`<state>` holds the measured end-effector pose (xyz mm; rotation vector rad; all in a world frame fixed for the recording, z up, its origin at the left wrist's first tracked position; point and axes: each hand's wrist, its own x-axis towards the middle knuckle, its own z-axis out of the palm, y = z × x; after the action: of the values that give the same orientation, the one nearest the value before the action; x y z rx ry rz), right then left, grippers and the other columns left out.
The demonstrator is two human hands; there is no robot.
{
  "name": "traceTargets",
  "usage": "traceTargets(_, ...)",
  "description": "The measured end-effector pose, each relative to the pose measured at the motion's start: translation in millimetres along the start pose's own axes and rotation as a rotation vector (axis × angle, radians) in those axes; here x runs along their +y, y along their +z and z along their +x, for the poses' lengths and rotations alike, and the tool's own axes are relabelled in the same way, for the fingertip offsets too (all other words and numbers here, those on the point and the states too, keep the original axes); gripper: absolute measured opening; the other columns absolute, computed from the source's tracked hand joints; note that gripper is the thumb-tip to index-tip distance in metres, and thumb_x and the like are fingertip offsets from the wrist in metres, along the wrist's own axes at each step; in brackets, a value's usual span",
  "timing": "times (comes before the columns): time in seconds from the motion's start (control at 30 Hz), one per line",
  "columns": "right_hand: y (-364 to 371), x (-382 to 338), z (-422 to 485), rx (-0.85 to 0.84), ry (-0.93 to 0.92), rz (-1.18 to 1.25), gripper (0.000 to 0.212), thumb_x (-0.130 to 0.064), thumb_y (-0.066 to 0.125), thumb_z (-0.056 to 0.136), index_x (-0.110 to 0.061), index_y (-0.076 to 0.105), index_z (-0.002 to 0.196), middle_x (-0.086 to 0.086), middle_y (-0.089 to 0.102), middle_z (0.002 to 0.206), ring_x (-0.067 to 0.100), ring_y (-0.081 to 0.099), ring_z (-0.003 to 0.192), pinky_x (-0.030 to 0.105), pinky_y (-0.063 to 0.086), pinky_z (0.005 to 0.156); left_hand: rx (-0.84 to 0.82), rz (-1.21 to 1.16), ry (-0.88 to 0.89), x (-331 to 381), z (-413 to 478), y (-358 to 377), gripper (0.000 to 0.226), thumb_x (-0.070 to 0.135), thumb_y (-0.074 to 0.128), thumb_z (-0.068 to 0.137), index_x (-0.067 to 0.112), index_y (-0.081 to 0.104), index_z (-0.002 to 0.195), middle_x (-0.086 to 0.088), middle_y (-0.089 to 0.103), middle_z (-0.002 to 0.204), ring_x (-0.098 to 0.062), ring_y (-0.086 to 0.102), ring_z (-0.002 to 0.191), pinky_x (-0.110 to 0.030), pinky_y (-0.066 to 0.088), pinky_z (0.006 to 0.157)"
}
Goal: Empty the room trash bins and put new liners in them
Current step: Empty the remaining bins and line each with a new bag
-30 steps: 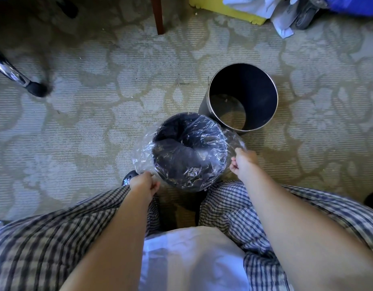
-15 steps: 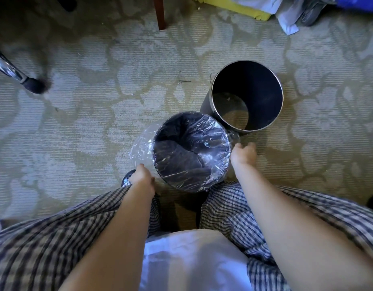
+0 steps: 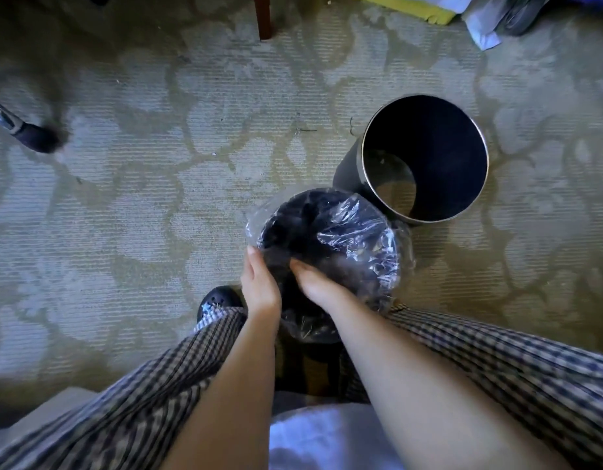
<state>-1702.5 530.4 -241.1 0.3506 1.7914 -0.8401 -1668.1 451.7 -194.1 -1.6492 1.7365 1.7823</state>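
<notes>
A small dark bin stands on the carpet between my knees, with a clear plastic liner spread over its mouth and hanging down its sides. My left hand lies with straight fingers against the bin's near left side, on the plastic. My right hand reaches over the near rim into the bin and presses the liner down; its fingertips are lost in the dark inside. A second, larger black bin with a metal rim stands unlined just behind and to the right, touching or nearly touching the first.
Patterned carpet all round. A wooden furniture leg stands at the top, a metal leg with a black foot at the left. A yellow object and white cloth lie top right. My dark shoe sits beside the bin.
Both hands left the liner's opposite edges. The right hand moved left and into the bin; the left hand moved up onto the bin's near left side.
</notes>
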Motion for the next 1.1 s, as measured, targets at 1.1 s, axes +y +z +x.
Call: traceTargets(1.1, -33, -2, 44, 0.538, -0.218, -0.612, 0.054, -0.022, 0.048, 0.095, -0.014, 0.031, 0.145, 0.015, 0.034, 0.144, 0.038, 0.036, 0.127, 0.044, 0.026, 0.109, 0.107, -0.05, 0.19, -17, 12, 9, 0.043, 0.034, 0.028, 0.103, 0.009, 0.06, 0.118, 0.026, 0.05, 0.083, 0.02, 0.051, 0.074, -0.001, 0.034, 0.068)
